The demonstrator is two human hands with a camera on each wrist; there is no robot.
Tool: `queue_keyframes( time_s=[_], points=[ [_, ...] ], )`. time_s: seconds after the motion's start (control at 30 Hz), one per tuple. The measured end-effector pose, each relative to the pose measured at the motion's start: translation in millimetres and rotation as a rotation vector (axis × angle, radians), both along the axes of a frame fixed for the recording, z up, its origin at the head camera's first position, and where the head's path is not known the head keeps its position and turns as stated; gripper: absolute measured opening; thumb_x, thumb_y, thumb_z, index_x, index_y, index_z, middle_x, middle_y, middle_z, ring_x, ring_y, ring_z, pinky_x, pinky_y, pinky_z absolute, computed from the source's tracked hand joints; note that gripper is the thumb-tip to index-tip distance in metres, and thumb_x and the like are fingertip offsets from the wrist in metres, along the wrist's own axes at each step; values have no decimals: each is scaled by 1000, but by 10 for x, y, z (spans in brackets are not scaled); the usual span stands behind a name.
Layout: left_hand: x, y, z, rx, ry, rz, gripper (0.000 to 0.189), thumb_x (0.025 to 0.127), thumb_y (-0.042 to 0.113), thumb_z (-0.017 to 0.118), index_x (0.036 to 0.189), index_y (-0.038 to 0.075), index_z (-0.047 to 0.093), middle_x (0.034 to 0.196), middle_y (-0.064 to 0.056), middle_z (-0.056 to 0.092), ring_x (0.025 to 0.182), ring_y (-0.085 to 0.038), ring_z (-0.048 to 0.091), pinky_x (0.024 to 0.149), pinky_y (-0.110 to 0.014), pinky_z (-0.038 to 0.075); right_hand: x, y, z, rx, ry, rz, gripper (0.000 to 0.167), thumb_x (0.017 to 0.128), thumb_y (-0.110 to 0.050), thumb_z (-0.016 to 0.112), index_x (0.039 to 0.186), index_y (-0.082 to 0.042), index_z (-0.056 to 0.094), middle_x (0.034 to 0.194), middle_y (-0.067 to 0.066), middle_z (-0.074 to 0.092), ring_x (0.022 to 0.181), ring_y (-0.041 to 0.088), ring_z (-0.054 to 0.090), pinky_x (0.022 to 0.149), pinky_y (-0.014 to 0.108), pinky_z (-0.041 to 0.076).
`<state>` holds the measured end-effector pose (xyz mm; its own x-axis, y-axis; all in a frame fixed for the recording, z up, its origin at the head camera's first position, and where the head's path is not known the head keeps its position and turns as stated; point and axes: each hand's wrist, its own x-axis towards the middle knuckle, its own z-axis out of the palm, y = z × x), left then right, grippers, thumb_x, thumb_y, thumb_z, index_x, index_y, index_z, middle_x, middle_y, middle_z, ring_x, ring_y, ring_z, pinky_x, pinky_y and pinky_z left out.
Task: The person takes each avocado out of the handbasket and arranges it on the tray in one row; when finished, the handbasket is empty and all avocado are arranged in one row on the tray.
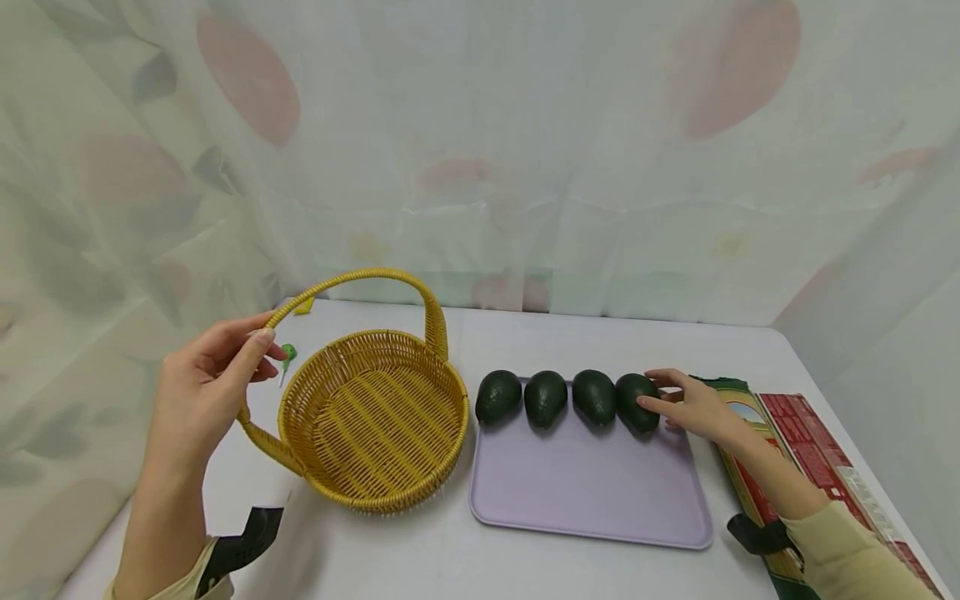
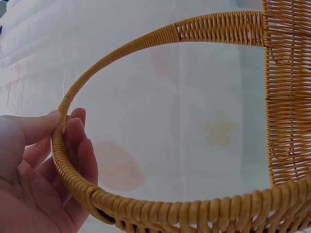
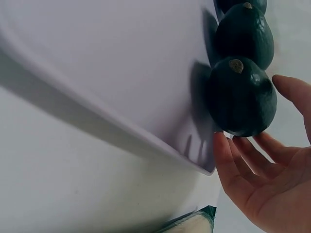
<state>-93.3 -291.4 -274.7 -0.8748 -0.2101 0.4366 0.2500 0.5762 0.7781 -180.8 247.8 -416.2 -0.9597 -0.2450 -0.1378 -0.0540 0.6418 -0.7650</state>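
Note:
A yellow woven basket [image 1: 375, 497] with a tall arched handle is held by my left hand [image 1: 217, 367]. Thumb and fingers pinch one side of the handle [image 2: 87, 73], as the left wrist view shows. Nothing lies inside the basket. On the right, several dark green avocados stand in a row along the far edge of a lilac tray [image 1: 585, 500]. My right hand [image 1: 690, 406] has its thumb and fingers around the rightmost avocado [image 3: 243, 97], with the fingertips touching its side. This avocado rests against its neighbour [image 1: 594, 397].
A red and green printed package [image 1: 810, 433] lies right of the tray, under my right forearm. Behind the basket handle are a small green item [image 1: 288, 352] and a yellow piece [image 1: 303, 307]. A patterned curtain [image 1: 480, 167] hangs behind the white table [image 1: 405, 558].

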Motion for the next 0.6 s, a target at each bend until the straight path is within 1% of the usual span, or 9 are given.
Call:
queue_keyframes(
  time_s=[0.07,0.13,0.23,0.33,0.43,0.5,0.53,0.57,0.6],
  points=[
    [-3,1,2,1,2,-3,28,96,14,64,122,4,67,80,6,69,68,-9,62,62,-13,50,12,2,-6,22,28,-3,68,92,-42,66,142,-1,43,136,29,48,117,42,53,73,33,58],
    [-8,2,3,2,4,-6,28,96,13,64,121,4,67,80,6,69,67,-9,63,62,-13,50,24,8,-15,58,61,-8,67,93,-44,65,141,-2,45,136,26,50,116,41,54,74,35,57],
    [-18,2,2,5,6,-12,27,96,13,63,121,3,67,79,7,69,67,-8,63,64,-12,51,40,15,-24,109,124,-17,65,94,-45,63,141,-4,47,136,23,51,116,40,55,80,45,54],
    [-24,3,-1,3,9,-12,27,96,13,63,121,4,67,79,8,69,66,-8,62,64,-12,51,51,-5,-15,132,199,-26,61,95,-43,61,140,-3,47,135,23,52,115,41,56,85,56,49],
    [-23,23,-8,-5,19,12,27,96,14,63,122,5,67,80,10,69,67,-6,63,65,-11,50,59,-49,7,126,297,-41,57,97,-36,61,138,0,48,131,26,53,113,43,57,86,59,48],
    [-21,62,-14,-38,60,62,26,96,16,64,120,8,69,84,11,70,71,-4,63,65,-9,49,61,-90,20,114,372,-61,54,97,-32,61,137,2,48,130,27,53,113,44,56,85,59,49],
    [-23,88,-22,-67,102,87,25,95,16,65,119,9,70,88,9,71,75,-3,63,68,-8,48,61,-112,23,105,408,-75,53,97,-31,61,137,2,49,130,27,53,113,44,55,84,58,50],
    [-29,123,-31,-100,163,114,26,94,15,66,119,10,71,94,6,72,81,-6,64,73,-8,47,59,-138,28,92,446,-90,51,97,-29,62,136,2,49,130,27,52,113,44,54,83,58,51],
    [-38,171,-36,-138,239,144,26,93,15,67,118,9,71,100,2,72,89,-10,65,78,-11,47,55,-164,31,81,485,-110,50,97,-28,62,136,2,50,130,26,52,113,42,53,82,57,51]
  ],
)
